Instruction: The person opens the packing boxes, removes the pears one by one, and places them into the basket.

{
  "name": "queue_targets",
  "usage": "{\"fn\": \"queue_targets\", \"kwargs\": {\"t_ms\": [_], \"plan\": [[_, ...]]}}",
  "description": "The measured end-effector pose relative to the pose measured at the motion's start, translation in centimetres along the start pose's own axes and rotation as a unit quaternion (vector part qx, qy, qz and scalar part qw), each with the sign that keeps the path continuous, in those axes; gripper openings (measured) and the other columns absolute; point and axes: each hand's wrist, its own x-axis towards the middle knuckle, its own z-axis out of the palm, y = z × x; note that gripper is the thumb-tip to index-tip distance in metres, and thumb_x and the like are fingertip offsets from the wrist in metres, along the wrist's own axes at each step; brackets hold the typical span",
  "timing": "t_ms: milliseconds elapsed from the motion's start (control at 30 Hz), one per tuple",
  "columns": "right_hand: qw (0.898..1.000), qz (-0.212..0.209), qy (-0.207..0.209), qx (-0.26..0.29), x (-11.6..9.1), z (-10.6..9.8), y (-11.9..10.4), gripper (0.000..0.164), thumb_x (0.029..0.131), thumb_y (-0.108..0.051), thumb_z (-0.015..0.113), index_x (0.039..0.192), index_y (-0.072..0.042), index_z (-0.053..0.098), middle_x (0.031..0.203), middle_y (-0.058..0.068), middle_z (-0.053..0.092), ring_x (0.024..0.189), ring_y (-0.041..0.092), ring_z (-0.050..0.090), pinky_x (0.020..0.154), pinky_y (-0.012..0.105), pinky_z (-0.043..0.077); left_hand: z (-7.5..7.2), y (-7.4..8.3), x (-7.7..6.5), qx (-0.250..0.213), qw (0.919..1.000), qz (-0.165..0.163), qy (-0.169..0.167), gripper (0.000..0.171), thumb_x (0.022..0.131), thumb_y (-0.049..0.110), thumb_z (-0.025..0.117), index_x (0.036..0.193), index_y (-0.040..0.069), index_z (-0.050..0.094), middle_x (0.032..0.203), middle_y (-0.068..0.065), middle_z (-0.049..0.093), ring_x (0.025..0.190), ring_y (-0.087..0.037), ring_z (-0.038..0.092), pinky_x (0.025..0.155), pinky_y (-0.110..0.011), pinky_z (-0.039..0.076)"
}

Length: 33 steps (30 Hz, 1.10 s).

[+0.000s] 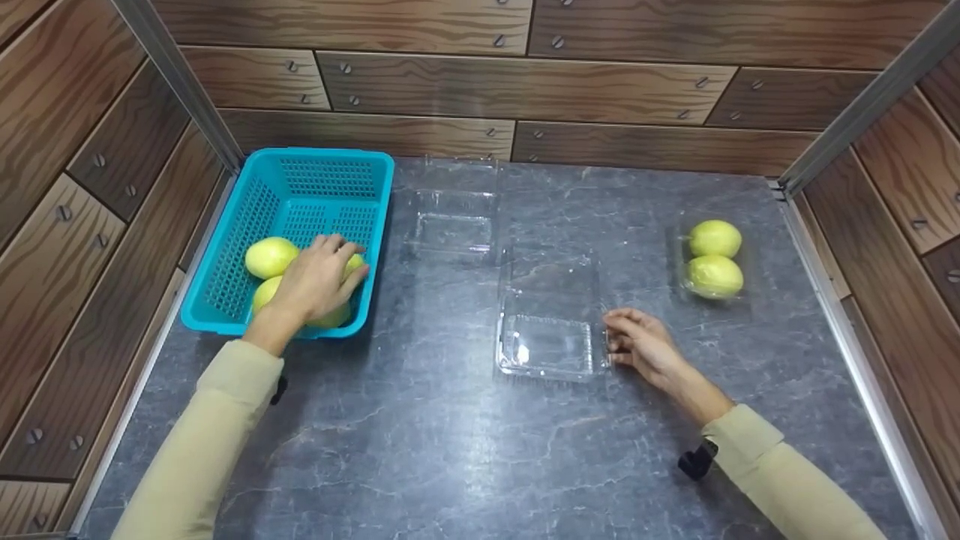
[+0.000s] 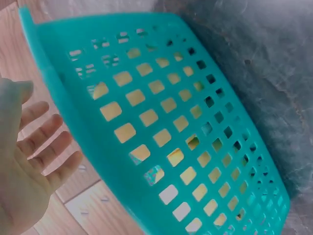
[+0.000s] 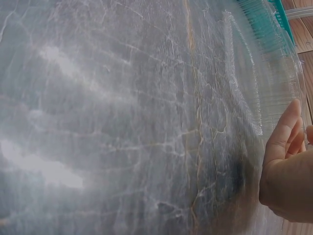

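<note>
My left hand [image 1: 319, 277] reaches down into the teal plastic basket [image 1: 379, 225], its fingers spread over a yellow lemon [image 1: 355, 264] that it partly covers. Two more lemons show beside it, one at the left [image 1: 271, 257] and one partly under the wrist [image 1: 264, 292]. In the left wrist view, the left hand [image 2: 39, 152] appears with loosely extended fingers at the basket's rim [image 2: 83, 142]. With its fingertips, my right hand [image 1: 649, 349] holds the right edge of an opened clear plastic clamshell container [image 1: 551, 345]. The right wrist view shows these fingers [image 3: 281, 139] at the container's edge.
Behind stands another opened clear clamshell container [image 1: 454, 221], near the basket. At the right, a clear container holds two lemons [image 1: 715, 259]. Wood-patterned walls [image 1: 525, 86] and metal rails [image 1: 855, 337] border the grey marbled tabletop [image 1: 420, 450].
</note>
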Motion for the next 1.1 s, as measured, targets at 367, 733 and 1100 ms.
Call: {"fn": "queue_targets", "kwargs": {"t_ms": [367, 733, 1100], "plan": [[1.0, -0.003, -0.005, 0.008, -0.1, -0.1, -0.1, 0.006, 0.105, -0.015, 0.063, 0.101, -0.02, 0.064, 0.087, -0.008, 0.062, 0.068, 0.006, 0.058, 0.062, 0.021, 0.057, 0.7, 2.2, -3.9, 0.069, 0.9939, 0.037, 0.078, 0.053, 0.102, 0.054, 0.062, 0.122, 0.006, 0.072, 0.118, -0.018, 0.068, 0.109, -0.037, 0.06, 0.087, -0.052, 0.056], [1.0, -0.001, -0.003, 0.016, -0.1, 0.1, 0.0, 0.006, 0.104, -0.015, 0.064, 0.1, -0.02, 0.064, 0.089, -0.008, 0.062, 0.067, 0.006, 0.059, 0.062, 0.021, 0.058, 3.6, 2.3, -7.4, 0.152, 0.968, 0.088, 0.179, 0.04, 0.098, 0.047, 0.072, 0.099, 0.008, 0.068, 0.095, -0.013, 0.067, 0.084, -0.031, 0.059, 0.067, -0.043, 0.055], [1.0, -0.008, 0.008, 0.004, -0.1, 0.2, 0.2, 0.007, 0.104, -0.015, 0.064, 0.1, -0.021, 0.064, 0.085, -0.008, 0.063, 0.065, 0.006, 0.059, 0.061, 0.021, 0.058, 5.6, 1.2, -8.3, 0.174, 0.9538, 0.102, 0.223, 0.037, 0.103, 0.042, 0.064, 0.091, 0.007, 0.065, 0.087, -0.014, 0.062, 0.076, -0.032, 0.054, 0.061, -0.042, 0.048]]}}
